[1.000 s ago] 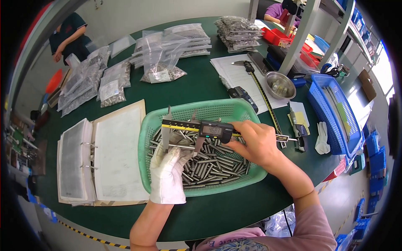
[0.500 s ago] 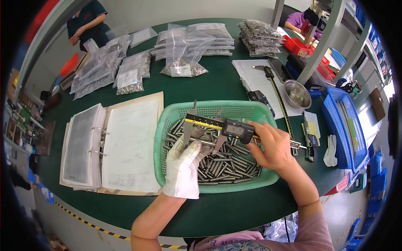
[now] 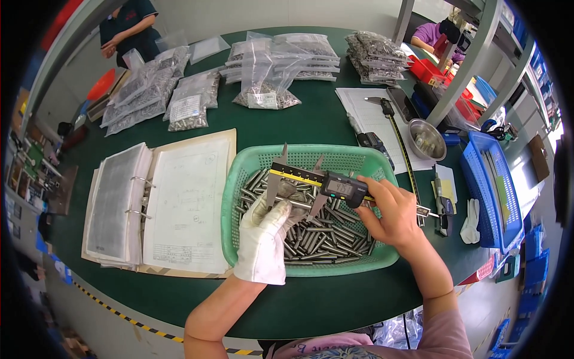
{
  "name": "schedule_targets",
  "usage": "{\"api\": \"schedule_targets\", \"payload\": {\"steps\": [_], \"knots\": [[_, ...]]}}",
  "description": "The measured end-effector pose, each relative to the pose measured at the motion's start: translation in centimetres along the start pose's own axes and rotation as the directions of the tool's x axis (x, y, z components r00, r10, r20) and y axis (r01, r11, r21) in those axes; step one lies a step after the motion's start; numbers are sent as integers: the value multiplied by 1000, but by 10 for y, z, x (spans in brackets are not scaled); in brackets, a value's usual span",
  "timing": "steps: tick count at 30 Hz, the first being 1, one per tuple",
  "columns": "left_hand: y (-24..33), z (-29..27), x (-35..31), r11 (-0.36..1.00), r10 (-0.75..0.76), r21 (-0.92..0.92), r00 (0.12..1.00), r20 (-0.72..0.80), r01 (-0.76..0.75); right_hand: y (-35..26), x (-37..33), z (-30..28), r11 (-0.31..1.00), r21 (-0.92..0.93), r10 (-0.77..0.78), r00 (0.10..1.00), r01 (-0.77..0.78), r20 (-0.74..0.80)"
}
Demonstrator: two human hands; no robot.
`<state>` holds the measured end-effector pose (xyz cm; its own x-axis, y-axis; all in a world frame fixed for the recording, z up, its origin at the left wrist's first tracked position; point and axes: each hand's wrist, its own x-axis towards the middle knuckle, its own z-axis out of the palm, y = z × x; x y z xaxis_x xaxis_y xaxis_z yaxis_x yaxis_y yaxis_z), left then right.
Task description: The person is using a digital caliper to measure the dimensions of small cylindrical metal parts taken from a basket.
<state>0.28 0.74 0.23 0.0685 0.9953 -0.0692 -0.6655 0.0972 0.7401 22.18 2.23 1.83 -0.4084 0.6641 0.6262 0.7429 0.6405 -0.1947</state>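
White-gloved left hand point(image 3: 261, 248): pinching, thumb to fingers, 1 shiny cylindrical steel pin point(image 3: 301, 204)
Bare right hand point(image 3: 393, 210): pinching black-and-yellow digital caliper point(image 3: 342, 187); could misread if tilted
Pin: between caliper jaws, over green rectangular plastic basket point(image 3: 359, 155); could drop among similar pins point(image 3: 315, 240) if gripped loosely

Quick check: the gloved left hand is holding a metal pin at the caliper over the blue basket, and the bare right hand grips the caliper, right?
Not quite: the head view shows a green basket there, not a blue one. The gloved left hand holds a metal pin at the caliper, gripped by the bare right hand.
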Motion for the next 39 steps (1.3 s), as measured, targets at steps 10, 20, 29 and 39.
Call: {"api": "schedule_targets", "payload": {"steps": [10, 20, 29, 39], "knots": [[0, -1, 0, 999, 31, -40, 999, 43, -30, 2, -1, 0, 1000, -12, 2, 1000, -2, -25], [1, -3, -2, 999, 29, -31, 998, 56, -27, 0, 0, -2, 1000, -22, 3, 999, -4, -37], [0, -2, -4, 1000, 19, -10, 998, 65, -18, 4, -4, 1, 999, -47, 1, 998, -4, -58], [7, 8, -4, 999, -9, 54, 998, 56, 6, 9, 0, 1, 999, -38, 0, 998, -2, -56]]}}
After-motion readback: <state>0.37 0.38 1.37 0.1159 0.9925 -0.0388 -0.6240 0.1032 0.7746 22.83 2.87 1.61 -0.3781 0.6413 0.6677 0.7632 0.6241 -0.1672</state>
